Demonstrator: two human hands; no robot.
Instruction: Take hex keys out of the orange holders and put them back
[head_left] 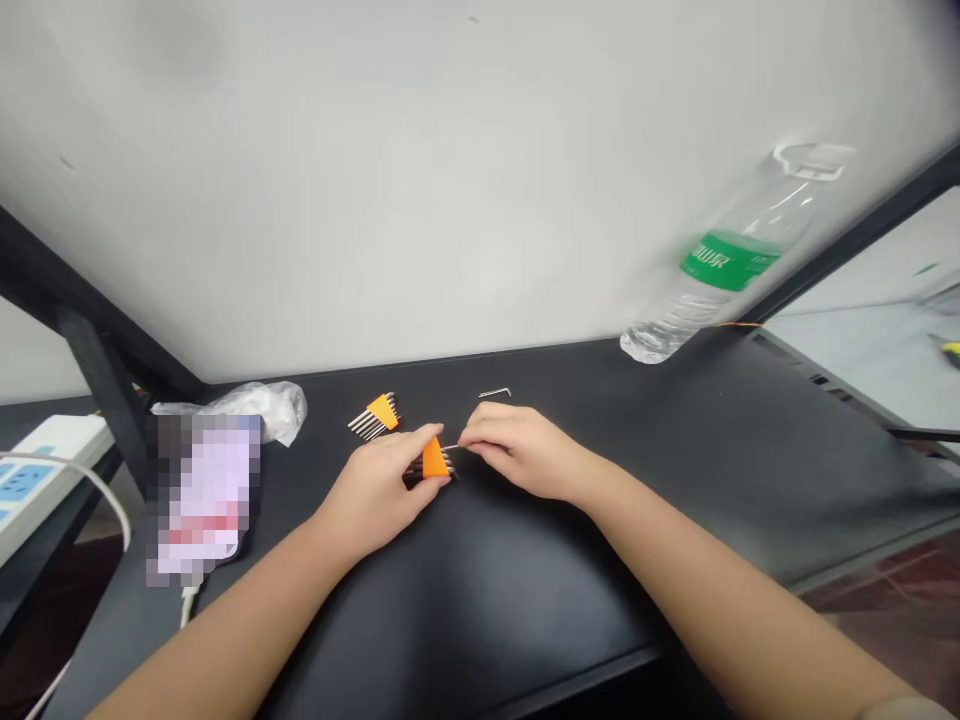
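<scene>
My left hand (386,485) is closed around an orange holder of hex keys (434,460) on the black table (675,470). My right hand (517,447) pinches one thin metal hex key (451,447) sticking out of that holder's right side. A second orange holder with several hex keys (375,415) lies just behind my left hand. One loose L-shaped hex key (495,392) rests on the table behind my right hand.
A clear water bottle with a green label (724,262) stands at the back right by the white wall. A crumpled plastic bag (259,405) and a blurred-out phone (204,495) on a cable lie at the left. A white power strip (37,475) sits far left.
</scene>
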